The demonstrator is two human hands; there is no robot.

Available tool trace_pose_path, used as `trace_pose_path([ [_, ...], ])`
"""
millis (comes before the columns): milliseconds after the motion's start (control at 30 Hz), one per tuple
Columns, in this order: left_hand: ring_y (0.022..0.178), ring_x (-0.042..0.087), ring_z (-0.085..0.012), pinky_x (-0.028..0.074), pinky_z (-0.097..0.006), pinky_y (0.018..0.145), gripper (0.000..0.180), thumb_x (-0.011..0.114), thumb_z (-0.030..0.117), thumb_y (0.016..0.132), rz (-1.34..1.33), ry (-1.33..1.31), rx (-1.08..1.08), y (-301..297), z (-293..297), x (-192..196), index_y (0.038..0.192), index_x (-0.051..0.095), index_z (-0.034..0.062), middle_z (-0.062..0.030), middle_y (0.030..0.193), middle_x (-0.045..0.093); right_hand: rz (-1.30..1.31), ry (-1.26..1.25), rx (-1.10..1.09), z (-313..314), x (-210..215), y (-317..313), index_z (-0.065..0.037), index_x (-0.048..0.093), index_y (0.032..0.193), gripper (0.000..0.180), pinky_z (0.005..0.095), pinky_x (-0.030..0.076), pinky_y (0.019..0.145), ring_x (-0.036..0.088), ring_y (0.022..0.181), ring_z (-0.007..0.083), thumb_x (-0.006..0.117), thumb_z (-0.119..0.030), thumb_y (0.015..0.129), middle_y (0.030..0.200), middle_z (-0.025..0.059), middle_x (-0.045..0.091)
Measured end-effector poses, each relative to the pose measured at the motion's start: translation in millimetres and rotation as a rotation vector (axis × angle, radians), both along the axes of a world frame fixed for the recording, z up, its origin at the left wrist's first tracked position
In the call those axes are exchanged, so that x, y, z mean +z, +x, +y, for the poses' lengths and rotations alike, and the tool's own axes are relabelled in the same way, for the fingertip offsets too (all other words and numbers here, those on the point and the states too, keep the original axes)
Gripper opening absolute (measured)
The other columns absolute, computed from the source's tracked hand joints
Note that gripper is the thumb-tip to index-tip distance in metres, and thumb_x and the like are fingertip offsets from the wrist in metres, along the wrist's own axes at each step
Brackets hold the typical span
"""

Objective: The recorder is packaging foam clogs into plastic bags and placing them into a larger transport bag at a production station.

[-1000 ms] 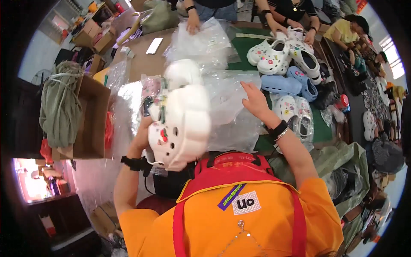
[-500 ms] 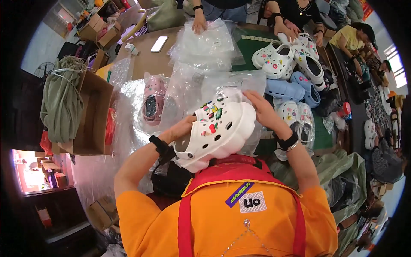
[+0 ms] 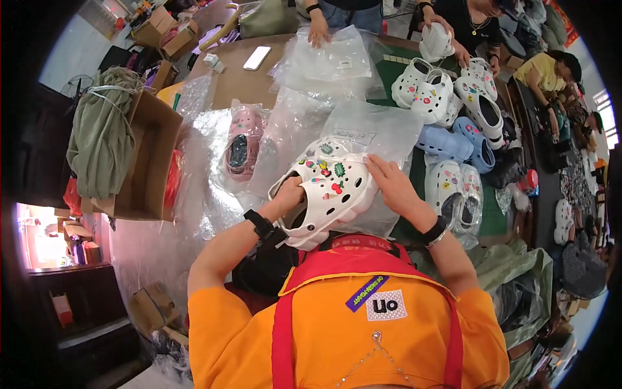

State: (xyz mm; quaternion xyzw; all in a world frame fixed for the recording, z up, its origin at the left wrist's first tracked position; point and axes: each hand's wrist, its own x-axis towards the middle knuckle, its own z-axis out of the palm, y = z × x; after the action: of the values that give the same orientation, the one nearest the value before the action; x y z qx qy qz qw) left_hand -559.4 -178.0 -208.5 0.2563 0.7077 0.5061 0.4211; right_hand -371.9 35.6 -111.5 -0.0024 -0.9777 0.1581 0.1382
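Note:
Over the near edge of the table I hold a white clog (image 3: 337,194) with colourful charms on its holed upper. A second white clog (image 3: 326,148) shows behind it, mostly hidden. My left hand (image 3: 288,196) is closed at the heel end, its fingers partly inside the foot opening. With its fingers along the toe end, my right hand (image 3: 394,186) grips the clog from the other side. Under and beyond the clogs lies a clear plastic bag (image 3: 402,133). A pink clog (image 3: 245,146) rests in clear plastic to the left.
White clogs (image 3: 431,97), blue clogs (image 3: 447,144) and bagged white clogs (image 3: 450,188) crowd the right. A co-worker's hand (image 3: 317,31) rests on stacked clear bags (image 3: 330,61). A phone (image 3: 257,58) lies beyond; a cardboard box (image 3: 155,162) stands at left.
The clogs in my hands have tilted, so the foot opening and the second clog show more. At the far right, a co-worker has raised a white clog.

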Motion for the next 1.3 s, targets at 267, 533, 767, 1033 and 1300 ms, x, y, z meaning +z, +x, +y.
trace_pose_path([
  [267,0.088,0.053,-0.0386,0.042,-0.044,0.073,0.031,0.045,0.022,0.074,0.353,-0.337,0.090,14,19,6,0.090,0.058,-0.0006,-0.0240,0.089,0.057,0.016,0.192,-0.102,-23,-13,-3,-0.002,0.044,0.117,0.054,0.0334,0.043,0.063,0.046,0.072,0.0237,0.049,0.001,0.063,0.121,0.0099,0.043],
  [533,0.087,0.054,-0.0383,0.042,-0.043,0.073,0.032,0.047,0.024,0.076,0.139,-0.173,0.302,23,61,-43,0.092,0.058,-0.0019,-0.0245,0.088,0.058,0.158,-0.075,0.108,-38,-55,2,-0.008,0.049,0.112,0.046,0.0340,0.043,0.069,0.049,0.081,0.0243,0.050,0.002,0.067,0.112,0.0104,0.046],
  [767,0.070,0.057,-0.0281,0.044,-0.035,0.062,0.027,0.052,0.015,0.074,0.308,-0.125,-0.111,24,54,-40,0.093,0.055,-0.0034,-0.0177,0.078,0.059,0.019,-0.503,-0.427,-16,-146,36,-0.004,0.051,0.090,0.026,0.0400,0.040,0.077,0.047,0.088,0.0341,0.050,0.004,0.066,0.094,0.0150,0.046],
  [1033,0.094,0.054,-0.0257,0.041,-0.031,0.080,0.047,0.051,0.007,0.070,0.417,-0.316,0.223,-27,17,-59,0.116,0.045,0.0019,-0.0193,0.104,0.055,-0.133,-0.634,-0.662,-8,-194,51,-0.003,0.041,0.109,0.043,0.0356,0.042,0.071,0.052,0.084,0.0273,0.052,-0.003,0.067,0.097,0.0180,0.048],
  [1300,0.095,0.053,-0.0325,0.041,-0.036,0.080,0.053,0.051,0.007,0.068,-0.037,-0.238,0.339,-38,49,-105,0.119,0.041,0.0009,-0.0242,0.103,0.054,-0.369,-1.099,-0.754,-3,-213,47,-0.006,0.029,0.122,0.056,0.0311,0.045,0.055,0.057,0.070,0.0195,0.055,-0.010,0.073,0.095,0.0138,0.054],
])
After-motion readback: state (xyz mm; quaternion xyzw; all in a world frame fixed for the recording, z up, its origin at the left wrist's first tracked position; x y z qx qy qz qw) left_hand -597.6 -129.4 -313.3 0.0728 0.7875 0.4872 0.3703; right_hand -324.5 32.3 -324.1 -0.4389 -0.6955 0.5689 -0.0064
